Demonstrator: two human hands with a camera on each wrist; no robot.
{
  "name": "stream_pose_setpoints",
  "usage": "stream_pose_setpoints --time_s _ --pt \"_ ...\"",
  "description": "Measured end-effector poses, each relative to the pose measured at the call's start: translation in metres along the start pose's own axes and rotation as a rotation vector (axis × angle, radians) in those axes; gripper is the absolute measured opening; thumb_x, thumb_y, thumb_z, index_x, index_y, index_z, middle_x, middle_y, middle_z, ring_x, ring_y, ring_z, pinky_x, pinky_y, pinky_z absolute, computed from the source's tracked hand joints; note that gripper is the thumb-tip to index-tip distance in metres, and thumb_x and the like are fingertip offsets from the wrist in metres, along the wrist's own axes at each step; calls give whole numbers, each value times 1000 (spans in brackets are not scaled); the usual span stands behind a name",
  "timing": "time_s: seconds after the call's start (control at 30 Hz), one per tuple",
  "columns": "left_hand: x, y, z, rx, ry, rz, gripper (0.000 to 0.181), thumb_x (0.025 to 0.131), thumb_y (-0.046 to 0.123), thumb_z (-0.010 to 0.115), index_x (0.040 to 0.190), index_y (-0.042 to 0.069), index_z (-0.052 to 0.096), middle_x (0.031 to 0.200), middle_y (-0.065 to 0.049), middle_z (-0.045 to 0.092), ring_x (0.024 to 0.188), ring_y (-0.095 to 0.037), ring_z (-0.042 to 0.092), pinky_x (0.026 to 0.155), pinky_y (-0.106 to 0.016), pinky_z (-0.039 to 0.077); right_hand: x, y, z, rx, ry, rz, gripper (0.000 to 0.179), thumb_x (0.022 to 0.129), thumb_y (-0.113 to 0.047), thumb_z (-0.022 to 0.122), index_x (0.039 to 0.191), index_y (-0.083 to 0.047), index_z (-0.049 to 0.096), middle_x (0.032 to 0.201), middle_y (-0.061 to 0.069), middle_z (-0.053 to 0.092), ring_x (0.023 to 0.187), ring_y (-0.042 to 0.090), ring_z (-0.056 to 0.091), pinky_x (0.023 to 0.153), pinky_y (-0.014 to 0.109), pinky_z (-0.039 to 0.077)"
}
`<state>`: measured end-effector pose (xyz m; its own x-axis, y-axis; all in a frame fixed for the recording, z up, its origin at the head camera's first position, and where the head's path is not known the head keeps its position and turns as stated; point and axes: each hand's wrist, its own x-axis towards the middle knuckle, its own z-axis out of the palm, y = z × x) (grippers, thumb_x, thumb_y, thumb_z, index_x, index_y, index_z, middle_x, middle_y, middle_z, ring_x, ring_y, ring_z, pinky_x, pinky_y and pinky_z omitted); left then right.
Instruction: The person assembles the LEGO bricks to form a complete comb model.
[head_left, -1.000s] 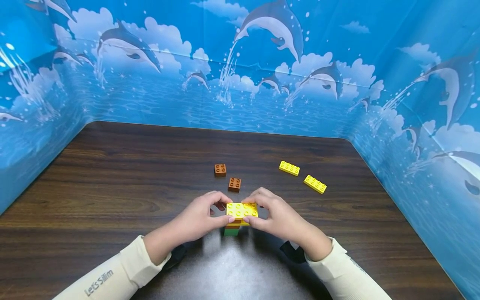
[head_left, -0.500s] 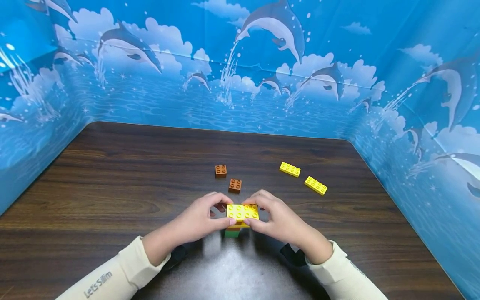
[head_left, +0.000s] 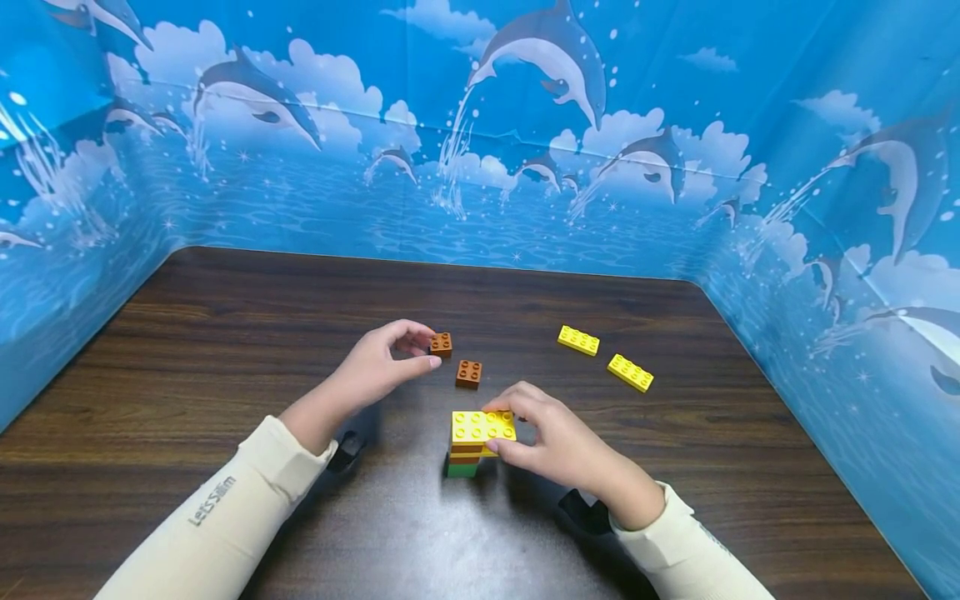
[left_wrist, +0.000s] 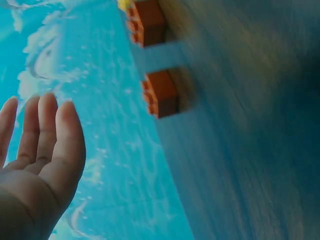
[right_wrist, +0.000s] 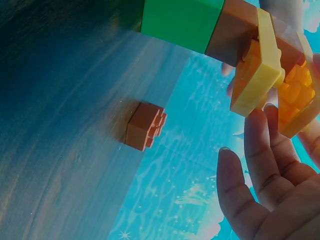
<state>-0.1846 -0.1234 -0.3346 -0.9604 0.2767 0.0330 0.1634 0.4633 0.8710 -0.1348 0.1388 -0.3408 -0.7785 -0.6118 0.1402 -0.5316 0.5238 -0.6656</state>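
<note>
A small stack of toy building bricks stands upright on the table near the middle of the head view. It has a green brick [head_left: 461, 471] at the bottom, with brown bricks and yellow plates layered above. My right hand [head_left: 551, 433] pinches the right end of the top yellow plate [head_left: 471, 427] between thumb and fingers. My left hand [head_left: 375, 362] is beside the farther brown brick [head_left: 441, 344], thumb and fingers spread. In the left wrist view its fingers [left_wrist: 67, 130] are straight and apart from the bricks. A nearer brown brick [head_left: 468, 373] lies behind the stack.
Two loose yellow plates, one farther [head_left: 578, 340] and one nearer [head_left: 631, 372], lie at the right on the dark wood table [head_left: 225, 333]. A blue dolphin-print sheet [head_left: 337, 183] rises around the table's back and sides.
My left hand has let go of the stack and moved forward and left to the farther brown brick. The right hand stays on the top yellow plate.
</note>
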Motion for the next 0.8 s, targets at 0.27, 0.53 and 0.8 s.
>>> stream_pose_setpoints --time_s 0.27,0.53,0.8 --pt "34 -10 0 29 63 -62 43 90 20 66 128 3 53 130 -20 54 116 -32 52 90 -46 47 -1 0 0 -11 2 -3 35 88 -19 71 121 -14 63 114 -3 58 94 14 51 69 27 48" --pt "55 -20 -2 23 53 -142 50 90 19 67 133 2 49 136 -21 49 123 -35 47 97 -49 44 -1 -2 -1 -12 -1 6 35 87 -18 71 121 -13 63 114 -3 58 93 15 51 62 24 45" --pt "69 -32 -2 -24 34 -238 54 90 19 67 137 2 47 136 -20 49 121 -35 49 96 -48 45 0 -3 -2 -12 -6 16 35 87 -18 72 121 -13 63 114 -2 58 93 16 51 55 23 44"
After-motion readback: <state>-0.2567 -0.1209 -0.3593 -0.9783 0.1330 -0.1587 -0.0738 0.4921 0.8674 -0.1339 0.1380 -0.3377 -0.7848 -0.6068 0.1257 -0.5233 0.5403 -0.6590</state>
